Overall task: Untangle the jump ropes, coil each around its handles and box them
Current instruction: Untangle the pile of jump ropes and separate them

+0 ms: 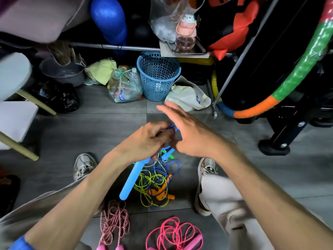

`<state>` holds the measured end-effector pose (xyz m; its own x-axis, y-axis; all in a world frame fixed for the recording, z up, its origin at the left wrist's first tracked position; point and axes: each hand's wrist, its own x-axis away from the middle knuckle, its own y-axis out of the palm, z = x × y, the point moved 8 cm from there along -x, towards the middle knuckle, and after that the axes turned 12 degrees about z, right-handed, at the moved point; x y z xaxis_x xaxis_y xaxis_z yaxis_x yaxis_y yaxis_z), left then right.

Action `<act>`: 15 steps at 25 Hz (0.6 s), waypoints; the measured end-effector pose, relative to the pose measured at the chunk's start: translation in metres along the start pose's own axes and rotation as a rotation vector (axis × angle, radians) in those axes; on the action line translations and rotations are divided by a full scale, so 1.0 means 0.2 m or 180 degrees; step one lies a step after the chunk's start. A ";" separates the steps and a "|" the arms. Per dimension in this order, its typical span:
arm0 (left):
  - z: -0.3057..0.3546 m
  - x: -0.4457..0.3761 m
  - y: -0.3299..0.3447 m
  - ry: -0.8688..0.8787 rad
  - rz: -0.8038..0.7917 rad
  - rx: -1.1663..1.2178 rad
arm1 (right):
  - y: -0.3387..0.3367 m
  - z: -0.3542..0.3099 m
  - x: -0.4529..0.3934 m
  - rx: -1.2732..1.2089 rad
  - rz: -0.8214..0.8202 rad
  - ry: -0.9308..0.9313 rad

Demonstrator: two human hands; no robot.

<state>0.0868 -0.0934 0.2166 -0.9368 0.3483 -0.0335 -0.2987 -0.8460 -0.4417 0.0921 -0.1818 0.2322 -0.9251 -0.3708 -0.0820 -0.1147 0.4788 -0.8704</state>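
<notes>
At the centre of the frame, the left hand (147, 139) is clamped on the blue rope handles (132, 177). The right hand (187, 130) is spread flat, holding nothing. The tangled ropes (155, 184) lie on the floor below. Better to wind each turn tightly, with even tension.

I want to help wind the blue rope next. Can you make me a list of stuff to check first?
1. Left hand grips the blue handle: ok.
2. Right hand has a grip on the blue cord: not ok, fingers are straight.
3. Blue cord free of the yellow-green rope: not ok, still tangled.
4. Second blue handle found: cannot tell.
5. Pink rope lies apart from the tangle: ok.
6. Box within reach: cannot tell, none in view.
</notes>
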 end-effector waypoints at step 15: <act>-0.25 0.05 -0.06 -0.1196 -0.0020 -0.0015 | -0.38 0.34 0.05 -0.2927 0.1594 0.1994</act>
<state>0.0895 -0.0594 0.1769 -0.9367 0.1803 0.3002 -0.3047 -0.8421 -0.4450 0.1169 -0.2756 0.2646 -0.9259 0.3425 0.1594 0.3261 0.9376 -0.1206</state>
